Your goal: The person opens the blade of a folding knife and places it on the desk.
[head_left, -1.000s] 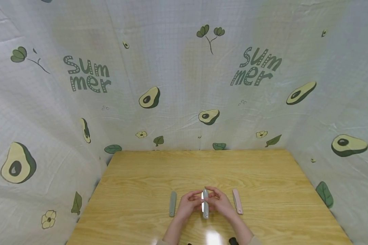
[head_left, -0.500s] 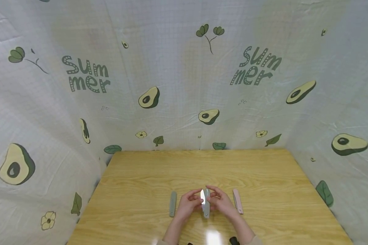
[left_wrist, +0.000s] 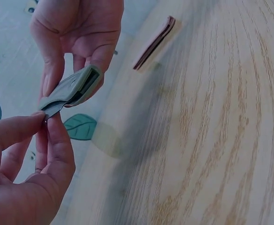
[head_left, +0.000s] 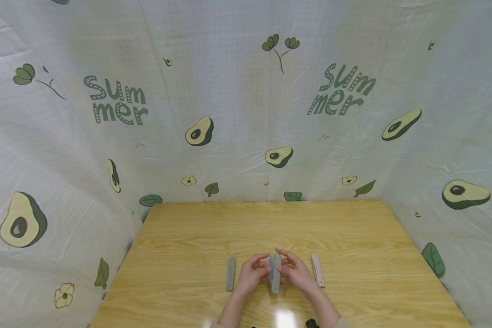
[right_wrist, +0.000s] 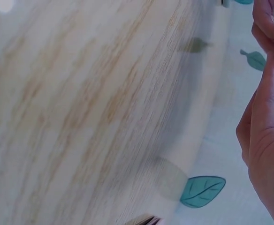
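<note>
Grey-green and slim, a thin-bladed knife (head_left: 276,280) is held by both hands (head_left: 251,273) (head_left: 296,271).

Pale cloth (head_left: 229,82) printed with avocados (head_left: 199,131) hangs behind and beside a wood-grain table (head_left: 180,237) with bright glare (head_left: 285,317).

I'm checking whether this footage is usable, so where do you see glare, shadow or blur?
Head view: a white glare spot on the table, at the bottom edge; left wrist view: dim, with a grey band on the table, though the knife looks fairly sharp; right wrist view: glare in the top left corner, smeared wood grain, and the leaf faintly mirrored on the table.
</note>
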Available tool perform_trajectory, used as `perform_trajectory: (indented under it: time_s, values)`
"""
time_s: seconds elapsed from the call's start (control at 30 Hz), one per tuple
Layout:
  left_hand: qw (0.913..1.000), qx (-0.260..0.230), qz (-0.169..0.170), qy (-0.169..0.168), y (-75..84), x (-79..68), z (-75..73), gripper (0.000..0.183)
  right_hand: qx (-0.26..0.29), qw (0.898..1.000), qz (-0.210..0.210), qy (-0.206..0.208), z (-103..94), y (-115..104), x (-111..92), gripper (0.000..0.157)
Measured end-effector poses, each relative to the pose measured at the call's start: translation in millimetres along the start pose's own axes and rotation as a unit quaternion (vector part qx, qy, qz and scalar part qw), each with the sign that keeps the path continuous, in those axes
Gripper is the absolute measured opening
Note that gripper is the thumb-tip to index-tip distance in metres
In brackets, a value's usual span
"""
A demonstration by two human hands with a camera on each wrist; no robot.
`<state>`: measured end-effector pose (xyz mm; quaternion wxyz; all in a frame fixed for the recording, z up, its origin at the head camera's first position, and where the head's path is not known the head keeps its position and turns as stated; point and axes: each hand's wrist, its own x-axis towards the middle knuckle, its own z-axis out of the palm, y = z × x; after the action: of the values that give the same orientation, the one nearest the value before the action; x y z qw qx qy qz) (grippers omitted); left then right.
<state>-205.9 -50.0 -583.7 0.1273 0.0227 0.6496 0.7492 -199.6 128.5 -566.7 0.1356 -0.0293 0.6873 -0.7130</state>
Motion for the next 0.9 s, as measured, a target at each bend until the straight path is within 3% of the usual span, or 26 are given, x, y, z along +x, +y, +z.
perform_trajectory:
  time_s: [0.9]
  values:
    - [0.999, -0.027, 0.012, 0.034, 0.7, -4.6, 1.8, 0.051, 0.001, 1.0, 0.004, 0.024, -7.0, 2.6, -4.2, 0.058]
